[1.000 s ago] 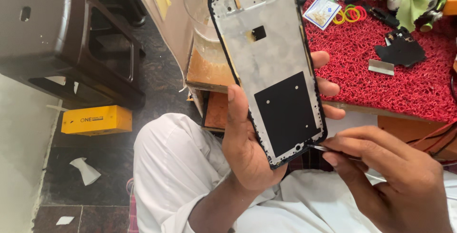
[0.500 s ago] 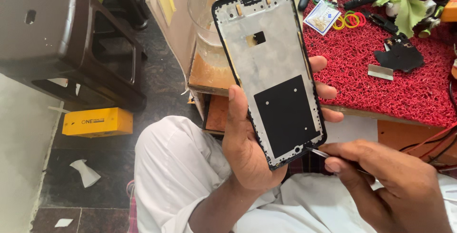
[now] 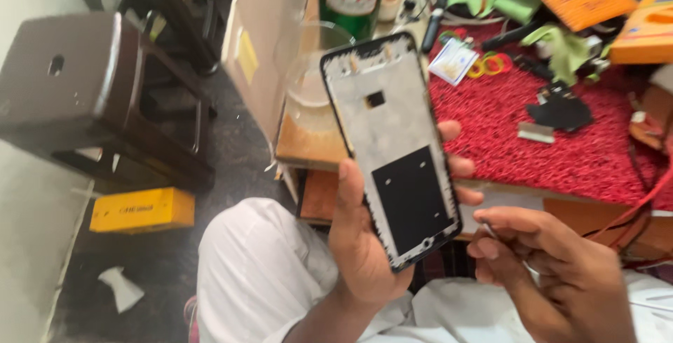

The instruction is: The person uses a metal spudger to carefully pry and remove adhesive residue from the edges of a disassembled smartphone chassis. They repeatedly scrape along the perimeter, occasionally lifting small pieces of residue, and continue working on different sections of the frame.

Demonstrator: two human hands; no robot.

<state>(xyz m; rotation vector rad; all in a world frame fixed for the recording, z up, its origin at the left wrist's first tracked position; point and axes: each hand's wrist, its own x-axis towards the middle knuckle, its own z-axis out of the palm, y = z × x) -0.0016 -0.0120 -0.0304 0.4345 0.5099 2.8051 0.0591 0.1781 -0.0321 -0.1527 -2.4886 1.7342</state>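
Phone frame (image 3: 392,146): centre of frame, upright, tilted slightly, bare inner side facing me with a black patch in its lower half. My left hand (image 3: 368,245) grips it, thumb on the left edge, fingers (image 3: 452,132) wrapped round the right edge. My right hand (image 3: 554,273): lower right, fingers pinched on a thin metal tool (image 3: 491,232), just beside the frame's lower corner. Red mat (image 3: 561,139): upper right, on the table. Dark stool (image 3: 77,83): upper left.

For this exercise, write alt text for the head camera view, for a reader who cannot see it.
The left hand holds an opened phone frame upright, its bare inner side showing, while the right hand pinches a thin metal tool beside its lower edge. Behind lies a red mat with scattered small parts.
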